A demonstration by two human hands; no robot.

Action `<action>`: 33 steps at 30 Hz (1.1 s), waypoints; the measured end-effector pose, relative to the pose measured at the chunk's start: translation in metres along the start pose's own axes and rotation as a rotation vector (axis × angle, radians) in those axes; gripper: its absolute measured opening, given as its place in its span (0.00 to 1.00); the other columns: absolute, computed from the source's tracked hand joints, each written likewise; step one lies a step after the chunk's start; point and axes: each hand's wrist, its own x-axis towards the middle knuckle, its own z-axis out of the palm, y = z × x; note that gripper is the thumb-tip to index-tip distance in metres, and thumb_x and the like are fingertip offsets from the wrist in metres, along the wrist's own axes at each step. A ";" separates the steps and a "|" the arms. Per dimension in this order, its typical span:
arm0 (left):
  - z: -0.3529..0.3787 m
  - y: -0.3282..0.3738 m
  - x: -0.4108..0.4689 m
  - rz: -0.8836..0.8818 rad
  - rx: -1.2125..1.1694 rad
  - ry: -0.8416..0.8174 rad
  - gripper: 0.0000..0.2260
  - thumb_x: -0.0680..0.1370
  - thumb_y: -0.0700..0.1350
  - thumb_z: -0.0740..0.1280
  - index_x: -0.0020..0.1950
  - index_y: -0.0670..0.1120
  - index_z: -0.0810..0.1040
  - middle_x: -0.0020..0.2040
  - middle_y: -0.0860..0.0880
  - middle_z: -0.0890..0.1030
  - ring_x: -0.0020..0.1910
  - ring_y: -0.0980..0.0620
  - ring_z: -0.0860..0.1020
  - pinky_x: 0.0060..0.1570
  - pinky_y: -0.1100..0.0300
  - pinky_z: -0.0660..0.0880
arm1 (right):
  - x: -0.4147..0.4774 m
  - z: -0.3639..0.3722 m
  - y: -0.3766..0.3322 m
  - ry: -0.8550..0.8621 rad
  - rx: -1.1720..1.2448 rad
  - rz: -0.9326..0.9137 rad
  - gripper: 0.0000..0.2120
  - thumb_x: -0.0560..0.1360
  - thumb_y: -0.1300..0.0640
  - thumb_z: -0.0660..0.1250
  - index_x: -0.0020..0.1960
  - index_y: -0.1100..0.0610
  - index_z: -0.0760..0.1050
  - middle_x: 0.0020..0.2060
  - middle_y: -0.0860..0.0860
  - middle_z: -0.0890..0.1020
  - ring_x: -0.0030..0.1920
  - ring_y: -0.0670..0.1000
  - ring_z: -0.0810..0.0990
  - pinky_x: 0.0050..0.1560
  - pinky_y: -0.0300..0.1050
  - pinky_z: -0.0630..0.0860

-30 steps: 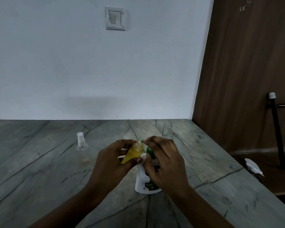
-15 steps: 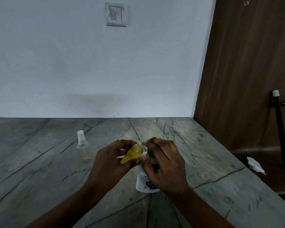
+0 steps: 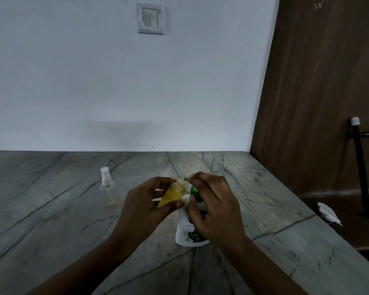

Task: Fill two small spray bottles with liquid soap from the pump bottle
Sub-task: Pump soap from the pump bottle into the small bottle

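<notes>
L hand [image 3: 145,206] grips open spray bottle [image 3: 172,193], yellow-filled, tilted, thumb near side, fingers far side. R hand [image 3: 213,206] wraps pump bottle [image 3: 186,235] top; green nozzle [image 3: 185,179] touching bottle mouth. 2nd spray bottle [image 3: 107,186] stands capped, far left on counter [image 3: 51,220].

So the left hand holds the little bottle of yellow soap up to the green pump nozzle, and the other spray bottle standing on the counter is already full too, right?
Not quite. The head view shows the spray bottle on the counter looking clear and nearly empty, cap on. The rest holds: the left hand tilts the yellow-filled bottle at the green nozzle.
</notes>
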 end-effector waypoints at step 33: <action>-0.001 -0.005 0.000 -0.017 -0.037 -0.018 0.19 0.61 0.55 0.74 0.50 0.56 0.78 0.46 0.58 0.82 0.47 0.65 0.79 0.41 0.70 0.76 | -0.002 0.003 -0.001 0.028 0.015 0.002 0.15 0.72 0.56 0.63 0.57 0.58 0.73 0.52 0.53 0.79 0.53 0.50 0.74 0.50 0.34 0.68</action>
